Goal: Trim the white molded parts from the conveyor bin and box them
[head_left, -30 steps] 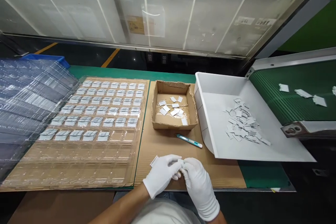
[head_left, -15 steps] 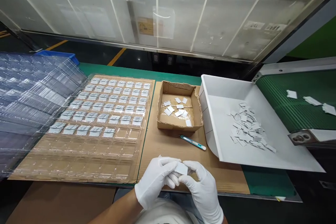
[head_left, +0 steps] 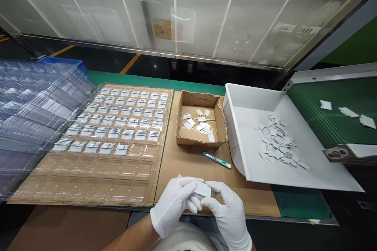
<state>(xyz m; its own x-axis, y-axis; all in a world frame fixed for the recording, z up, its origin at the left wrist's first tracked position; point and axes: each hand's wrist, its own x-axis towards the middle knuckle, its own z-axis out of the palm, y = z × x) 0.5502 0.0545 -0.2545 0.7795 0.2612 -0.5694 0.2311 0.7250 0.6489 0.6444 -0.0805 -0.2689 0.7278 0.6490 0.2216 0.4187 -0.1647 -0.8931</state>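
Observation:
My left hand [head_left: 173, 204] and my right hand [head_left: 228, 213], both in white gloves, meet at the near table edge and together pinch a small white rectangular piece [head_left: 202, 189]. More thin white pieces stick out of my left hand's fingers. To the left lies a clear blister tray [head_left: 97, 172] on cardboard; its far rows hold small grey-white parts and its near rows have bare pockets. A small cardboard box [head_left: 201, 140] ahead of my hands holds several white pieces.
A teal-handled knife [head_left: 216, 159] lies just in front of the box. A white chute tray [head_left: 294, 172] at right holds a heap of white pieces, fed by a green conveyor belt [head_left: 332, 121]. Stacked clear trays [head_left: 32, 102] sit at far left.
My hands have drawn slightly nearer to me and the white piece has turned flat between my fingers. The view shifted a little; pieces on the belt drifted.

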